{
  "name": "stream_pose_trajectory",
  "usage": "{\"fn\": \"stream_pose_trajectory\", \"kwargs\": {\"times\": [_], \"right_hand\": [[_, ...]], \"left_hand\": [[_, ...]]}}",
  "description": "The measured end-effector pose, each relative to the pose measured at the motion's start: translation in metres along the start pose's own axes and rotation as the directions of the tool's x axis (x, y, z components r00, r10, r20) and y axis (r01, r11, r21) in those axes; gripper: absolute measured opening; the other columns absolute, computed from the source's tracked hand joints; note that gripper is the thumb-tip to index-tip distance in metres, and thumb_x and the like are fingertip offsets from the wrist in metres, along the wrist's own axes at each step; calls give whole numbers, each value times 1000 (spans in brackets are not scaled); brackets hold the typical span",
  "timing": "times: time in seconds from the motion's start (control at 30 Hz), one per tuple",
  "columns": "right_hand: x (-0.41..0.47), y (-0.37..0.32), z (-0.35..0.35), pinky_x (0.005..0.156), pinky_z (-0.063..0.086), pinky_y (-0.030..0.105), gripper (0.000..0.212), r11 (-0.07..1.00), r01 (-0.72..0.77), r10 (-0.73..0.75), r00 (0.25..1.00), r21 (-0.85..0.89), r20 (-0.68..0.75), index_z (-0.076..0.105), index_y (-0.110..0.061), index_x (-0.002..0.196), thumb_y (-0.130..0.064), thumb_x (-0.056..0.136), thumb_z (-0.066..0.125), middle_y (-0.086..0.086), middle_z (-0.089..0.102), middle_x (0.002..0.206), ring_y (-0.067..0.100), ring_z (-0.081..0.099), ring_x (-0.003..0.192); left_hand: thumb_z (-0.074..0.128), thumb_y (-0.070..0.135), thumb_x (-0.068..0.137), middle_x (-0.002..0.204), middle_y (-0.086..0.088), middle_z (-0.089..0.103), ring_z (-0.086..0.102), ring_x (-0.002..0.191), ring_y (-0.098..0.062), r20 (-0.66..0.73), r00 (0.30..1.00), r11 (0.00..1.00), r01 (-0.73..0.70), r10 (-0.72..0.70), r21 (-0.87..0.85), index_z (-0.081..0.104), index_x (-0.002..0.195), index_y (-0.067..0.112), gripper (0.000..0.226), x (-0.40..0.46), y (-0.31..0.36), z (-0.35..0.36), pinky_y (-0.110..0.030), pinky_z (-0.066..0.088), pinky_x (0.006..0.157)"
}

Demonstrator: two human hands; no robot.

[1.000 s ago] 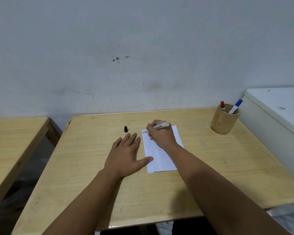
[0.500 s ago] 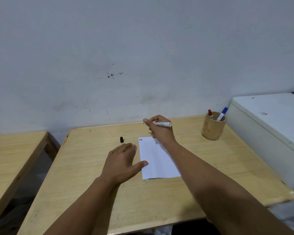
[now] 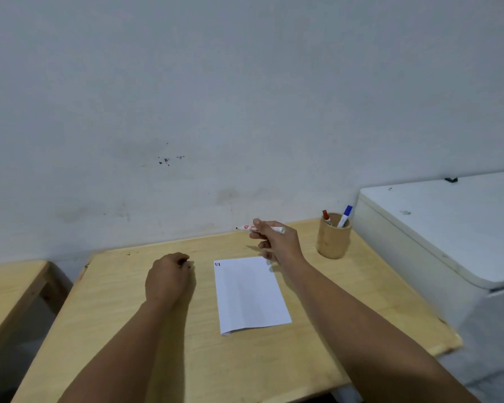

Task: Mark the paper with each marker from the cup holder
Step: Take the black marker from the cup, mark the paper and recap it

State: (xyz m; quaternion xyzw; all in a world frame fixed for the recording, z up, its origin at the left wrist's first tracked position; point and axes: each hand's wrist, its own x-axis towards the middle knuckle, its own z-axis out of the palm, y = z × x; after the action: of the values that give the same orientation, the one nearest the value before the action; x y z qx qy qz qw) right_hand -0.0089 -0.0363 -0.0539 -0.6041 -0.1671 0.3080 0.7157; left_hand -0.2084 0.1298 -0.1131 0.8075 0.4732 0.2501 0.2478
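A white paper (image 3: 250,295) lies on the wooden table (image 3: 122,330), with short coloured marks (image 3: 217,264) in its top left corner. My right hand (image 3: 277,242) is raised beyond the paper's far edge. It holds an uncapped white marker (image 3: 256,228) level, tip pointing left. My left hand (image 3: 169,277) rests left of the paper with its fingers curled down where the black cap lay. The cap itself is hidden under the fingertips. The bamboo cup holder (image 3: 333,239) stands at the back right and holds a red marker (image 3: 326,217) and a blue marker (image 3: 345,215).
A white appliance with a flat lid (image 3: 448,242) stands against the table's right side. A second wooden table (image 3: 9,286) stands to the left across a gap. The wall runs right behind the table.
My right hand lifted the marker off the paper and moved it back and up. My left hand slid off the paper's edge to the left and curled over the black cap.
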Motion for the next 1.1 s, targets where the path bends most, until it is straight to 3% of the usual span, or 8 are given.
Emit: {"fn": "stream_pose_trajectory", "kwargs": {"times": [0.07, 0.17, 0.3, 0.47, 0.57, 0.73, 0.9, 1.1], "right_hand": [[2, -3, -1, 53, 44, 27, 33, 989, -109, 110, 994, 100, -1, 81, -8, 100, -40, 97, 71, 13, 83, 89, 15, 57, 52], [-2, -8, -3, 53, 47, 26, 29, 981, -167, 158, 982, 94, 100, 80, -6, 113, -25, 97, 65, 14, 84, 97, 17, 62, 59], [-13, -16, -8, 58, 53, 23, 28, 997, -68, 78, 963, -46, 259, 75, -13, 124, -6, 99, 66, 9, 83, 116, 16, 69, 73], [-23, -28, -8, 60, 47, 24, 27, 989, 60, -27, 972, -136, 232, 80, -14, 118, -15, 91, 81, 3, 84, 107, 12, 61, 71], [-25, -36, -9, 55, 45, 21, 25, 977, 117, -81, 977, -176, 199, 82, -14, 115, -14, 91, 81, -8, 79, 86, 10, 60, 67], [-29, -44, -19, 55, 46, 22, 23, 966, 169, -133, 974, -194, 185, 82, -15, 114, -13, 91, 80, 17, 79, 119, 10, 60, 67], [-29, -46, -31, 55, 45, 22, 23, 963, 186, -153, 973, -196, 171, 82, -13, 114, -11, 91, 79, 21, 76, 122, 11, 58, 67], [-32, -50, -43, 57, 47, 22, 19, 958, 186, -155, 976, -216, 153, 82, -16, 109, -11, 91, 79, 8, 77, 96, 10, 60, 67]], "left_hand": [[65, 23, 95, 107, 1, 79, 70, 104, -26, 16, 998, 992, 54, -53, -117, 78, 111, 20, 21, 3, 16, -4, -36, 53, 86], [66, 20, 92, 95, 5, 80, 72, 101, -21, 61, 996, 947, 84, -68, -309, 77, 99, 24, 13, 11, 49, -15, -35, 55, 84], [68, 17, 93, 89, 2, 79, 74, 91, -20, 69, 996, 845, 86, -58, -528, 75, 104, 17, 14, 20, 88, -32, -42, 58, 88], [67, 14, 96, 92, -6, 76, 70, 88, -21, 132, 986, 645, 164, -98, -746, 76, 93, 14, 9, 14, 130, -46, -37, 55, 81], [69, 17, 95, 100, -8, 78, 72, 93, -21, 179, 980, 588, 196, -88, -785, 77, 91, 13, 9, 12, 144, -49, -40, 57, 91], [70, 17, 95, 102, -8, 79, 72, 94, -21, 194, 978, 580, 201, -75, -790, 78, 99, 7, 14, 7, 159, -50, -41, 57, 94], [69, 17, 95, 94, -5, 77, 71, 90, -21, 192, 980, 594, 185, -51, -783, 77, 91, 11, 11, 2, 168, -49, -40, 57, 91], [71, 16, 94, 92, -10, 75, 71, 85, -20, 232, 971, 688, 132, 53, -713, 79, 91, 9, 11, -10, 182, -42, -44, 58, 92]]}}
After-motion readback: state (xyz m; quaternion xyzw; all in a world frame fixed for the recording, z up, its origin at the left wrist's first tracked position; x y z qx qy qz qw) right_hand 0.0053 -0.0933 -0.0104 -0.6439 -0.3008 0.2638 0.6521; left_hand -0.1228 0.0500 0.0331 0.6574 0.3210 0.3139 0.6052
